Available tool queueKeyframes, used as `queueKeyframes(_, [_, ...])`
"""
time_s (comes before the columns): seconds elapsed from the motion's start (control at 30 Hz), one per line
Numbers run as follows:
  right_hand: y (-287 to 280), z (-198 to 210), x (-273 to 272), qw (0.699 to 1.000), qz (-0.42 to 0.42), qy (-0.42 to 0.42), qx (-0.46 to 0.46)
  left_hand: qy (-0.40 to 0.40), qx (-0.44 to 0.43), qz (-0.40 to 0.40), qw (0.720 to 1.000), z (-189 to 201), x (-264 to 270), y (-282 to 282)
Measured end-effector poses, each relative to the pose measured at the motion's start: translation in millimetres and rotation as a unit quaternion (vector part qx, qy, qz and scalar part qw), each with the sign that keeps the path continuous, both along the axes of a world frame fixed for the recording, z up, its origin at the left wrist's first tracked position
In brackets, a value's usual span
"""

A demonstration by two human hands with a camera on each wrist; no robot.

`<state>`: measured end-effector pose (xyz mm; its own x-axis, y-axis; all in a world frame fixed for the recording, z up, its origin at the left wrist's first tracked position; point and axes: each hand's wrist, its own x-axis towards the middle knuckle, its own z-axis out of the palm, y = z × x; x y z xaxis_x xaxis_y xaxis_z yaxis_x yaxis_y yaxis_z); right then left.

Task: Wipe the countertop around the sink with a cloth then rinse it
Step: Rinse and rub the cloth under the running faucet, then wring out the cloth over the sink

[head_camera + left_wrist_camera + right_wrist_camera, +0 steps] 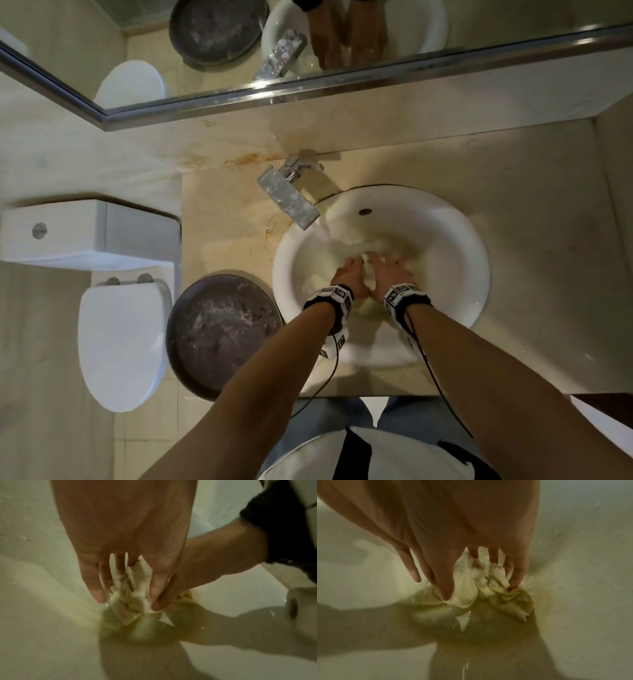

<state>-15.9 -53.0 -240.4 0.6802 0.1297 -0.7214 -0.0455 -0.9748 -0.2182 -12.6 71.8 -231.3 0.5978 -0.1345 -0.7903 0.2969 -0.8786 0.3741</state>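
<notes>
Cloth (367,274) bunched between both hands inside the sink (455,240).

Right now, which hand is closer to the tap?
Left. The left hand is in the sink on the tap's side; the right hand is beside it, farther away. Both hold the cloth.

The cloth (135,595) is pale, wet and crumpled into folds, low in the white round sink (455,236) over yellowish water. The beige marble worktop (534,192) surrounds the sink, with rusty stains behind.
</notes>
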Motion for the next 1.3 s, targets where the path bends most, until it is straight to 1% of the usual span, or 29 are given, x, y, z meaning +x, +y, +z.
queueKeyframes(0.07, [-0.8, -4.2, -4.8, 1.000, 0.008, 0.006, -0.002, 0.014, -0.003, -0.012, 1.000, -8.1, -5.9, 1.5])
queueKeyframes(0.17, [-2.4, -5.1, -4.3, 0.999, 0.002, 0.044, 0.020, 0.045, -0.015, -0.021, 0.999, -14.0, -16.2, 3.6])
queueKeyframes(0.27, [-0.8, -5.1, -4.2, 0.999, 0.000, 0.046, 0.017, 0.053, 0.002, -0.029, 0.998, -16.0, -18.6, 1.6])
queueKeyframes(0.37, [3.9, -2.8, -3.6, 0.999, 0.031, 0.039, -0.009, 0.066, 0.018, -0.028, 0.997, -19.0, -12.2, 3.9])
queueKeyframes(0.43, [4.8, -1.4, -0.4, 0.998, 0.043, 0.040, -0.003, 0.073, 0.036, -0.038, 0.996, -15.3, -9.2, 5.4])
queueKeyframes(0.57, [-0.6, -4.5, 3.5, 0.999, 0.030, 0.041, 0.018, 0.094, 0.042, -0.107, 0.989, -10.3, -11.7, 8.2])
queueKeyframes(0.63, [-1.1, 1.1, 8.9, 0.998, 0.011, 0.056, 0.020, 0.083, 0.065, -0.140, 0.985, -0.2, -9.3, 11.2])
queueKeyframes(0.7, [-4.6, -1.5, 11.5, 0.997, -0.016, 0.071, 0.040, 0.032, 0.105, -0.163, 0.980, 20.7, -2.2, 13.1])
queueKeyframes(0.73, [-6.5, 2.4, 12.3, 0.996, -0.020, 0.079, 0.043, -0.014, 0.121, -0.171, 0.978, 35.5, 2.5, 13.8])
queueKeyframes(0.8, [-10.3, 6.6, 13.8, 0.986, -0.079, 0.120, 0.078, -0.144, 0.123, -0.191, 0.963, 69.6, 17.4, 10.7])
queueKeyframes(0.87, [-13.4, 17.6, 14.5, 0.984, -0.115, 0.107, 0.089, -0.276, 0.092, -0.192, 0.937, 106.1, 39.0, 3.5])
queueKeyframes(0.9, [-16.0, 13.5, 14.2, 0.982, -0.123, 0.092, 0.106, -0.330, 0.084, -0.189, 0.921, 122.1, 52.4, 0.7])
queueKeyframes(0.93, [-16.7, 22.4, 14.5, 0.980, -0.124, 0.093, 0.127, -0.374, 0.087, -0.190, 0.904, 137.6, 67.3, -1.4])
queueKeyframes(0.97, [-16.0, 32.6, 13.8, 0.972, -0.150, 0.092, 0.155, -0.402, 0.105, -0.196, 0.889, 151.3, 82.7, -1.7])
queueKeyframes(1.03, [-18.7, 48.8, 13.8, 0.940, -0.251, 0.089, 0.213, -0.401, 0.171, -0.203, 0.877, 166.3, 111.7, 5.2])
queueKeyframes(1.1, [-22.9, 56.5, 12.7, 0.912, -0.327, 0.090, 0.231, -0.351, 0.251, -0.218, 0.875, 169.5, 133.5, 18.5])
queueKeyframes(1.13, [-23.7, 65.2, 12.4, 0.899, -0.348, 0.099, 0.246, -0.320, 0.281, -0.227, 0.876, 168.9, 139.4, 26.3])
queueKeyframes(1.2, [-27.1, 75.8, 14.4, 0.860, -0.416, 0.112, 0.275, -0.280, 0.300, -0.234, 0.881, 165.7, 142.5, 39.9])
queueKeyframes(1.27, [-31.4, 88.9, 18.4, 0.814, -0.484, 0.112, 0.301, -0.278, 0.292, -0.238, 0.884, 165.6, 140.0, 47.6])
queueKeyframes(1.3, [-34.0, 95.2, 20.2, 0.799, -0.506, 0.112, 0.304, -0.282, 0.291, -0.245, 0.881, 166.0, 138.4, 49.5])
